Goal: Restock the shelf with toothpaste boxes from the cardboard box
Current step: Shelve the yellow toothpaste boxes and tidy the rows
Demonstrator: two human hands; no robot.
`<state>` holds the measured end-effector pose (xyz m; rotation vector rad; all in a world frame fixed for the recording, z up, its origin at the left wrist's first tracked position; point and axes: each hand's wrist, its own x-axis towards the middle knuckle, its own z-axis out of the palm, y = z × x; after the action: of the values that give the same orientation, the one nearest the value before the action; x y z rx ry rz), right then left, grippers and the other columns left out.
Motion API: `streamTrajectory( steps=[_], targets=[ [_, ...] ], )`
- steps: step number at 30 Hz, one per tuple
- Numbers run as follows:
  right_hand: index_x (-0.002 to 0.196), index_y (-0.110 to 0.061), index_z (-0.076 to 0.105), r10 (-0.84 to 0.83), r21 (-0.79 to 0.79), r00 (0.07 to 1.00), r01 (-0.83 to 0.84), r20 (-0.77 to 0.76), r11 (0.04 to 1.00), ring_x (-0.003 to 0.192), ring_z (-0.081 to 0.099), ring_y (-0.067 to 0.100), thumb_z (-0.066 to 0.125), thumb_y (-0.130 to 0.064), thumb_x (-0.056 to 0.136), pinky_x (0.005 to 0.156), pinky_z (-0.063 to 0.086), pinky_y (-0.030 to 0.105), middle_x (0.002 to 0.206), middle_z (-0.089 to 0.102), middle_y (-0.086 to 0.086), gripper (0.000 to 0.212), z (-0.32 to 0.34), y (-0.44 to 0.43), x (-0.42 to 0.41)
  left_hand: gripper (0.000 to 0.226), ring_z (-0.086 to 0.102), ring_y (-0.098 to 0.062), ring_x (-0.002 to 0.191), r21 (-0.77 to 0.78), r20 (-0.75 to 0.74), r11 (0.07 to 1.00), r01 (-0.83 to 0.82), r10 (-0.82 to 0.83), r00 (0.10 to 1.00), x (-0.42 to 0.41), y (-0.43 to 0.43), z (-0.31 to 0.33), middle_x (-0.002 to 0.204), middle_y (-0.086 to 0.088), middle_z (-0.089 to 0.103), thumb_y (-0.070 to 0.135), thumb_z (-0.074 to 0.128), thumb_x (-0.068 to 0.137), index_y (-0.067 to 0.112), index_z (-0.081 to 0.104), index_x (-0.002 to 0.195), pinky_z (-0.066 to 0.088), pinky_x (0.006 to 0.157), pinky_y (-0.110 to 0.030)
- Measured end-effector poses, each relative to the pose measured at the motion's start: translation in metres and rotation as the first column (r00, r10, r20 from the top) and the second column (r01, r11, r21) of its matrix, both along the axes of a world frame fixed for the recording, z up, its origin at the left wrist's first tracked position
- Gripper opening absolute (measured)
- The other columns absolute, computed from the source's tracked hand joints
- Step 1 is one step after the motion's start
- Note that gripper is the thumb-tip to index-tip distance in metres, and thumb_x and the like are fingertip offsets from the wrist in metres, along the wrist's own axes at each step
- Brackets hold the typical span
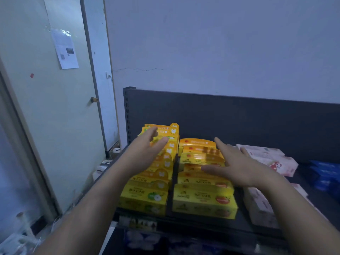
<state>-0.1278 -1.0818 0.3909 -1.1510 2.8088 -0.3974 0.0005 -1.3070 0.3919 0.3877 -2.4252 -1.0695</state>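
Two rows of yellow and orange toothpaste boxes stand on a dark shelf (202,224). The left row (147,195) has green-apple labels, the right row (204,199) orange-fruit labels. My left hand (145,153) hovers over the left row with fingers straight and spread, holding nothing. My right hand (237,164) is held flat with spread fingers over the right side of the right row; I cannot tell whether it touches the boxes. The cardboard box is not in view.
Pink and white boxes (272,161) lie on the shelf right of the yellow rows, blue packages (323,173) farther right. A dark back panel (220,115) rises behind the shelf. A door (55,107) stands at the left. Clutter lies on the floor at bottom left.
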Motion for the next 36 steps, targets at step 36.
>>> streamTrajectory(
  steps=[36],
  targets=[
    [0.136,-0.018,0.031,0.111,0.008,0.994,-0.111,0.016,0.994,0.14,0.027,0.014,0.032,-0.021,0.098,0.119,-0.007,0.047,0.14,0.046,-0.001,0.038,-0.056,0.048,-0.014,0.043,0.058,-0.011,0.105,-0.511,0.383,0.846,0.154,0.064,0.922,-0.044,0.068,-0.028,0.121,0.01,0.063,0.046,0.066,0.085,0.031,0.061,0.126,0.049,0.083,-0.028]
  ],
)
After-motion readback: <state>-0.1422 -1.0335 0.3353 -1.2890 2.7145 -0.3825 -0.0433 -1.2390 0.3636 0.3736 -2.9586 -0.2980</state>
